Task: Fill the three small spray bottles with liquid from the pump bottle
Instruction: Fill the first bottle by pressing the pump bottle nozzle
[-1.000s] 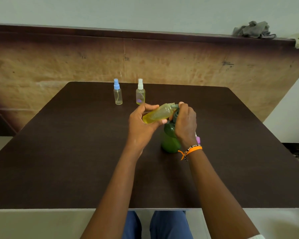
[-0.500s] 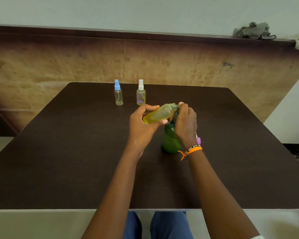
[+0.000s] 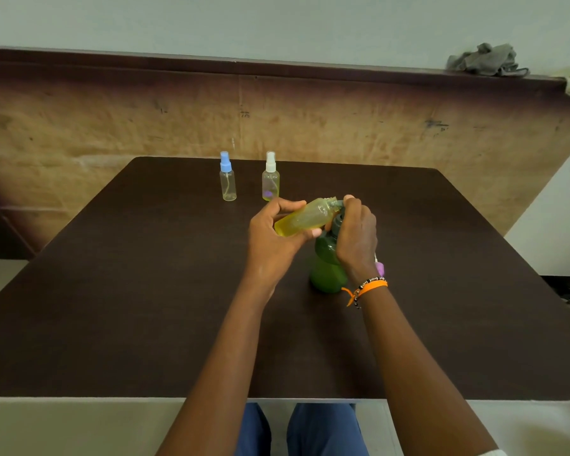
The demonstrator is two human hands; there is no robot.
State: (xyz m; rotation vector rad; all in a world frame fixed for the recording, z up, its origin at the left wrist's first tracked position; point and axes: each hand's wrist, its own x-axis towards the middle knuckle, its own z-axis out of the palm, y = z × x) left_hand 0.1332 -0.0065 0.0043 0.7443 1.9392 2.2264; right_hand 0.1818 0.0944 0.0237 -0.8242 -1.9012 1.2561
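Dark table: matt wood-grain surface. Green pump bottle: translucent, smooth plastic with a slight sheen. Uncapped small bottle: clear glossy plastic, yellow liquid visible through it. Two standing spray bottles, blue-capped and white-capped: clear plastic, opaque matt caps. Back panel: rough, scuffed board. Grey cloth: crumpled fabric. Wristband: orange cord.

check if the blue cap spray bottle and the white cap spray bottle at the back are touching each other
Apart. The head view shows bare dark table between the blue cap spray bottle and the white cap spray bottle, both standing upright.
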